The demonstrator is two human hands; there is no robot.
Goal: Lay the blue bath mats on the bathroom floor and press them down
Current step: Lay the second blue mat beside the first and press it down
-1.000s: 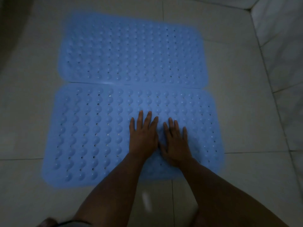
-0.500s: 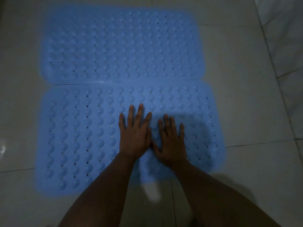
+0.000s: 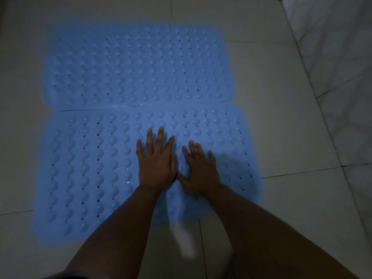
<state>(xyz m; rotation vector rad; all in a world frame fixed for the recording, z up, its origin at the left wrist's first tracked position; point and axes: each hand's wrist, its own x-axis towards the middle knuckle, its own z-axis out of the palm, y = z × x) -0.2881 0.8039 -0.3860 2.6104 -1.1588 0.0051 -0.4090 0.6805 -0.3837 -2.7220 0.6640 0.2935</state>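
Note:
Two blue bath mats with rows of bumps and small holes lie flat on the pale tiled floor, long edges touching. The far mat (image 3: pixel 136 65) lies behind the near mat (image 3: pixel 86 170). My left hand (image 3: pixel 156 164) presses flat on the middle of the near mat, fingers straight and spread. Beside it, thumbs almost touching, my right hand (image 3: pixel 200 170) also presses flat on the near mat with fingers spread. My forearms cover part of the near mat's front edge.
Pale floor tiles (image 3: pixel 281 109) with dark grout lines surround the mats. A tiled wall or step (image 3: pixel 342 57) rises along the right side. A bright glare spot (image 3: pixel 184 240) shows on the floor between my forearms.
Both hands stay flat on the near mat in nearly the same spot. The view has shifted slightly, so the mats sit a little lower and further right in the picture.

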